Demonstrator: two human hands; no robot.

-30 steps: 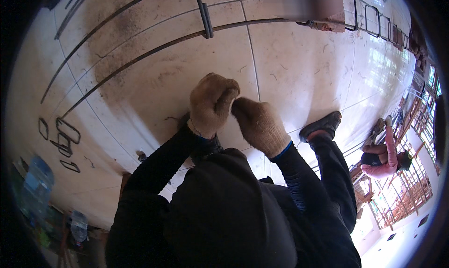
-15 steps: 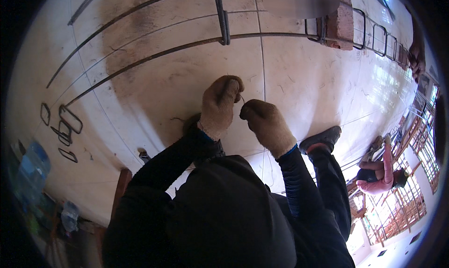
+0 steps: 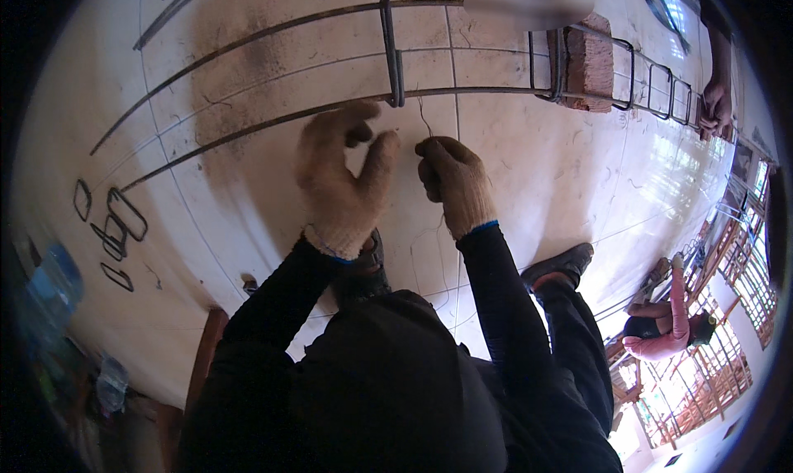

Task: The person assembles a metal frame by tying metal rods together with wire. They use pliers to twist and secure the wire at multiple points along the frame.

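Note:
Both my hands wear tan knit gloves. My right hand (image 3: pixel 458 180) pinches a thin tie wire (image 3: pixel 424 116), whose end rises toward the near steel rod. My left hand (image 3: pixel 343 171) is beside it, thumb and fingers spread, nothing seen between them. Its fingertips come close to the near reinforcing rod (image 3: pixel 260 127); whether they touch it I cannot tell. Just beyond my hands a rectangular steel stirrup (image 3: pixel 392 56) spans the near rod and the far rod (image 3: pixel 314 16). More thin wire hangs below my right hand.
A red brick (image 3: pixel 591 72) sits under the rebar frame at right, among more stirrups. Another person's hand (image 3: pixel 717 108) touches the frame's far right end. Loose stirrups (image 3: pixel 124 225) lie on the tiles at left. A person in pink (image 3: pixel 669 332) is farther right.
My hands, close together before, have moved apart. The left went leftward and forward and spread its fingers; the right moved slightly forward with the wire, which now extends toward the rod.

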